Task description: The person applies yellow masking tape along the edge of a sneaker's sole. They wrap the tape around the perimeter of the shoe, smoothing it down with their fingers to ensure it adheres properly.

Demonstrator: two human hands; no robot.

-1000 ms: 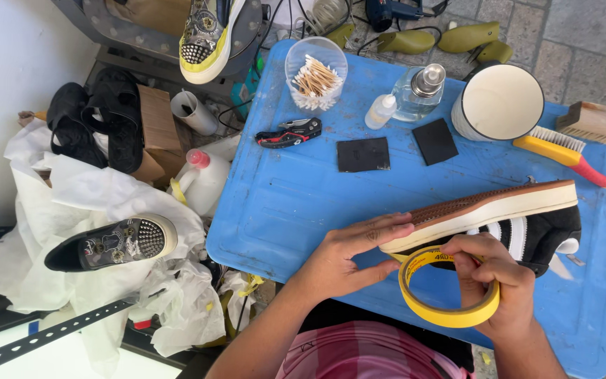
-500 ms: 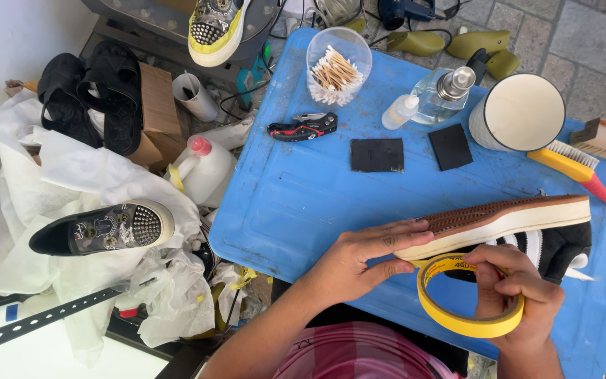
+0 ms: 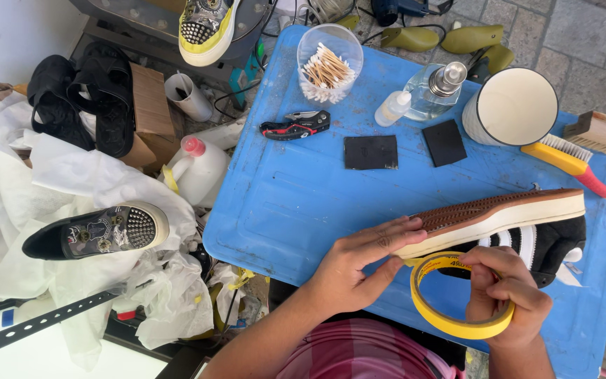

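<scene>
A black sneaker (image 3: 527, 228) with white stripes, a white midsole and a brown ribbed sole lies on its side on the blue table (image 3: 296, 196). My left hand (image 3: 359, 263) presses its fingers against the toe end of the midsole. My right hand (image 3: 506, 295) grips a roll of yellow masking tape (image 3: 457, 319) just below the shoe, with the tape's end running up to the midsole near my left fingertips.
On the table's far side stand a clear cup of cotton swabs (image 3: 327, 67), a folding knife (image 3: 294, 126), two black square pads (image 3: 371, 152), a dropper bottle (image 3: 394, 109), a spray bottle (image 3: 435, 91), a white mug (image 3: 512, 107) and a yellow brush (image 3: 569, 158). Shoes (image 3: 96, 231), sandals (image 3: 82, 102) and white paper (image 3: 57, 182) lie left.
The view has drifted slightly; my right hand with the tape roll has shifted a little right and down along the shoe. My left hand stays on the toe end.
</scene>
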